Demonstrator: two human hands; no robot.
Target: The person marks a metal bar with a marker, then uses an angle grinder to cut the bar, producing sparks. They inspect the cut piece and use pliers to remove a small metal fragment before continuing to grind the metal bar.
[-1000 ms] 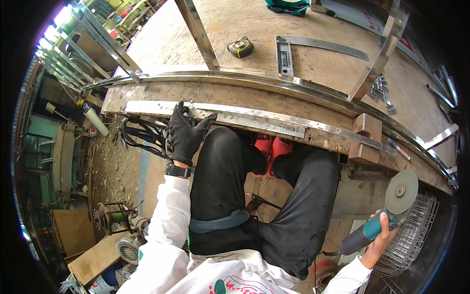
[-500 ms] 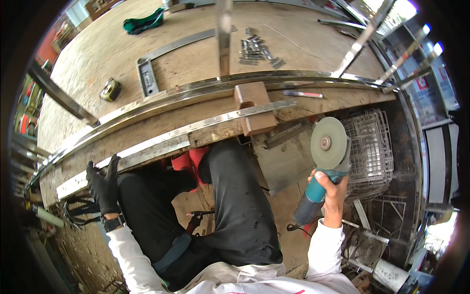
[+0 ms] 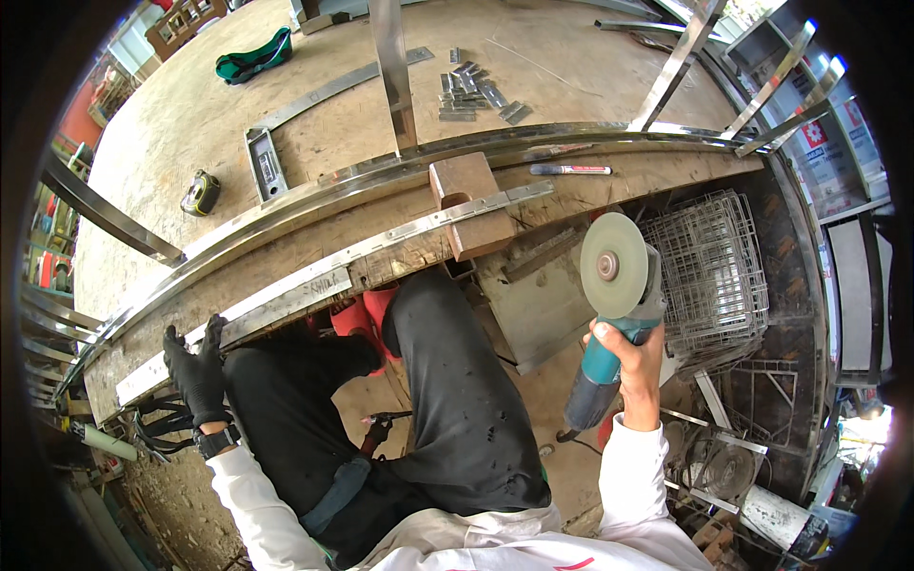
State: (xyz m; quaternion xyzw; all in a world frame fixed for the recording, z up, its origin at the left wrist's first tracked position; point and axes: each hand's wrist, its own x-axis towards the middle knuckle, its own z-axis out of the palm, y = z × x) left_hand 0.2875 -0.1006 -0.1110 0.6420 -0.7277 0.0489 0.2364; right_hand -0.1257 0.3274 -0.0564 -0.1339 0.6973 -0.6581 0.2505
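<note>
My left hand (image 3: 197, 376), in a black glove, has its fingers curled round the near left end of a long, perforated metal strip (image 3: 390, 237). The strip runs slantwise along the bench edge. Its far end passes through the notch of a brown block (image 3: 464, 175). A shorter flat metal bar (image 3: 326, 285) lies along the strip's near side. Bare, my right hand (image 3: 638, 369) grips the body of a teal and black angle grinder (image 3: 599, 364), held up right of my knees. The grinder's pale round disc (image 3: 614, 266) faces up; whether it spins I cannot tell.
Behind the strip stands a shiny metal frame (image 3: 397, 114) with uprights. On the board beyond are a tape measure (image 3: 201, 193), a steel square (image 3: 266, 164), small metal pieces (image 3: 466, 95) and green goggles (image 3: 253, 59). A red-white marker (image 3: 569, 170) lies near the block; a wire basket (image 3: 709, 276) sits right.
The whole view has shifted slightly, so bench things appear a little further left. Both hands keep their holds on the strip and the grinder.
</note>
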